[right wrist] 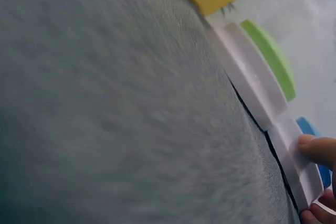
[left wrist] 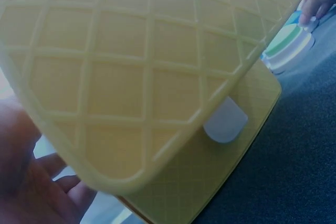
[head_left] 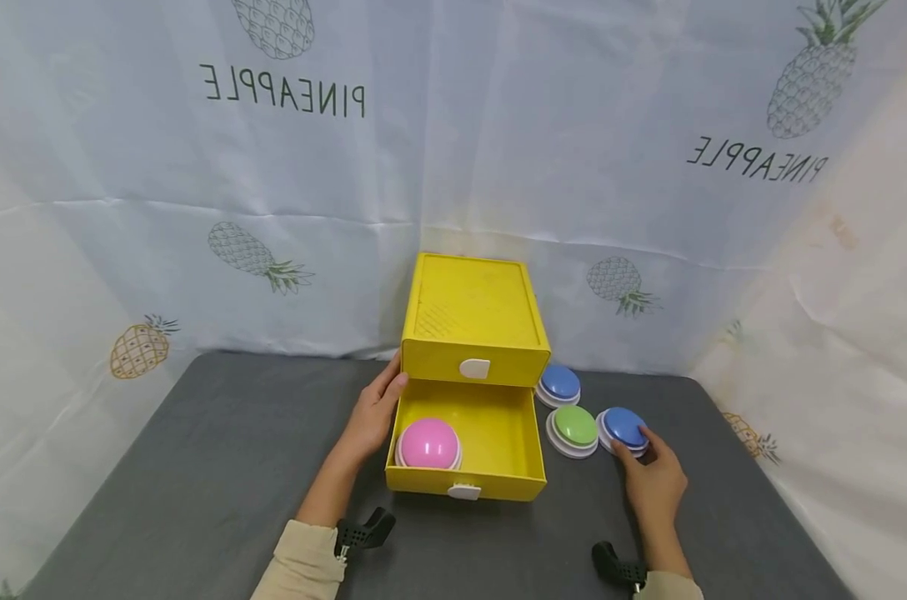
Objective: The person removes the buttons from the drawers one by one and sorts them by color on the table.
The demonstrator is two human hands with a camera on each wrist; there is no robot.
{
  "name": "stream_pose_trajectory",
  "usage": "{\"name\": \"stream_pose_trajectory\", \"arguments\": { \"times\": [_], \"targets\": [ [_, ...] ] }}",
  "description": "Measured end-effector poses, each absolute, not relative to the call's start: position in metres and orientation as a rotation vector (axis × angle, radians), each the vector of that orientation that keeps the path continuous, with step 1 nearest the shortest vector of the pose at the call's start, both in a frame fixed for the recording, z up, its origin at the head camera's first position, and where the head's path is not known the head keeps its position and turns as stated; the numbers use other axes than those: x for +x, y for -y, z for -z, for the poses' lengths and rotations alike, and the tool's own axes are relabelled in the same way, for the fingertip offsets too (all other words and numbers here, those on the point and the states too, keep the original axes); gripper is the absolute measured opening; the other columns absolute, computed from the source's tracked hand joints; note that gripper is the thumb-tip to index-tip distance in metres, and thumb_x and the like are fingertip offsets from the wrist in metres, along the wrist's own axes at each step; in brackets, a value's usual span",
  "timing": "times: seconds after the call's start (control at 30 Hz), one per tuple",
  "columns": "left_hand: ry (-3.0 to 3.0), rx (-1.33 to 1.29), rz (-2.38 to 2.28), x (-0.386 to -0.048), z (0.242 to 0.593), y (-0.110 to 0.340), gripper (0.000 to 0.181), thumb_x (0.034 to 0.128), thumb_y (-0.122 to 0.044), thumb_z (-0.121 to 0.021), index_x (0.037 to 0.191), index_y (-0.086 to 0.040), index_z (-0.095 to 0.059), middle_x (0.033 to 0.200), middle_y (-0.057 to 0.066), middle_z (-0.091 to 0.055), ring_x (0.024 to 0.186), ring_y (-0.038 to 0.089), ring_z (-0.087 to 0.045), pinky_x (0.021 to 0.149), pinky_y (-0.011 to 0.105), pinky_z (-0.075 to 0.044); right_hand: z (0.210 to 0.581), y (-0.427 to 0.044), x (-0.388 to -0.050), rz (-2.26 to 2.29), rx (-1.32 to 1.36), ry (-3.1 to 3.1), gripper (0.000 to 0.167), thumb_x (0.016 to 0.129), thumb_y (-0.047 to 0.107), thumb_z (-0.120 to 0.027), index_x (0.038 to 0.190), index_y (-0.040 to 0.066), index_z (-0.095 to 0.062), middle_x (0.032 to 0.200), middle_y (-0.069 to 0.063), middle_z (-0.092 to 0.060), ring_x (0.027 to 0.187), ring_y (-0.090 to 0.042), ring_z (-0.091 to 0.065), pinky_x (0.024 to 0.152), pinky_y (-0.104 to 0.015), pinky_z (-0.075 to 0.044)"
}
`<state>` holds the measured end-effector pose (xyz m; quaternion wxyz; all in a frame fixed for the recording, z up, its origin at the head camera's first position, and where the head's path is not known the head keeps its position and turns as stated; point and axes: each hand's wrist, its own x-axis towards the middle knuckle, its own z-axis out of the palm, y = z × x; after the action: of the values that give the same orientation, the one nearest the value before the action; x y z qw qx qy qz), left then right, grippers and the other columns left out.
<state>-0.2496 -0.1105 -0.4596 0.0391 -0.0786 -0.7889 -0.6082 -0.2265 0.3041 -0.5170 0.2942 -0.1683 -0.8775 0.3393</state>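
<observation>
A yellow two-drawer box (head_left: 472, 308) stands at the back of the table, its lower drawer (head_left: 502, 429) pulled out. Inside that drawer, at the left, sits a pink push button (head_left: 429, 443) with a white base. My left hand (head_left: 371, 417) rests against the box's left side, fingers extended. At the right, my right hand (head_left: 656, 475) grips a blue push button (head_left: 624, 427) by its rim, thumb on the near side. The right wrist view shows the thumb (right wrist: 317, 149) on its white base, which sits on or just above the table. A green push button (head_left: 576, 427) lies beside it.
Another blue push button (head_left: 559, 383) lies behind the green one, close to the box's right side. The upper drawer, with a white handle (head_left: 474, 368), is closed. A grey cloth covers the table (head_left: 221, 467). A pineapple-print curtain (head_left: 468, 125) hangs right behind the box.
</observation>
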Motion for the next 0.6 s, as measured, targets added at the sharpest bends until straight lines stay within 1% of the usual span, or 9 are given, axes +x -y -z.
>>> {"name": "stream_pose_trajectory", "arguments": {
  "times": [0.1,0.23,0.33,0.43,0.6],
  "targets": [
    [2.416,-0.241,1.861,-0.25,0.46,0.111,0.057,0.109,-0.039,-0.043,0.161,-0.021,-0.028,0.166,0.006,-0.032,0.154,0.032,-0.03,0.125,0.056,-0.023,0.513,-0.305,-0.238,-0.924,-0.473,2.378,0.056,0.085,0.02,-0.082,0.133,-0.001,-0.064,0.113,-0.031,-0.07,0.097,-0.04,-0.068,0.084,-0.047,-0.043],
    [2.418,-0.241,1.859,-0.249,0.46,0.111,0.057,0.109,-0.039,-0.043,0.161,-0.021,-0.028,0.166,0.008,-0.033,0.153,0.034,-0.03,0.124,0.057,-0.023,0.509,-0.308,-0.254,-0.991,-0.503,2.428,0.058,0.087,0.023,-0.08,0.137,-0.002,-0.061,0.12,-0.032,-0.068,0.105,-0.041,-0.064,0.093,-0.053,-0.041],
    [2.418,-0.242,1.865,-0.249,0.46,0.111,0.057,0.109,-0.039,-0.043,0.162,-0.022,-0.028,0.166,0.007,-0.032,0.153,0.034,-0.031,0.124,0.058,-0.024,0.506,-0.309,-0.268,-1.029,-0.512,2.448,0.059,0.088,0.024,-0.079,0.138,-0.002,-0.059,0.126,-0.033,-0.064,0.114,-0.044,-0.061,0.1,-0.057,-0.038],
    [2.404,-0.246,1.88,-0.249,0.46,0.111,0.056,0.1092,-0.037,-0.043,0.161,-0.022,-0.028,0.166,0.007,-0.032,0.154,0.033,-0.03,0.125,0.057,-0.023,0.506,-0.309,-0.281,-1.045,-0.512,2.461,0.061,0.089,0.024,-0.078,0.14,-0.002,-0.058,0.127,-0.034,-0.063,0.117,-0.045,-0.058,0.102,-0.057,-0.037],
    [2.383,-0.264,1.888,-0.249,0.46,0.111,0.055,0.1094,-0.036,-0.043,0.161,-0.022,-0.03,0.165,0.007,-0.034,0.153,0.033,-0.03,0.125,0.056,-0.023,0.506,-0.308,-0.296,-1.048,-0.517,2.464,0.061,0.089,0.024,-0.078,0.14,-0.001,-0.058,0.123,-0.033,-0.064,0.112,-0.042,-0.059,0.099,-0.056,-0.04]
  ]
}}
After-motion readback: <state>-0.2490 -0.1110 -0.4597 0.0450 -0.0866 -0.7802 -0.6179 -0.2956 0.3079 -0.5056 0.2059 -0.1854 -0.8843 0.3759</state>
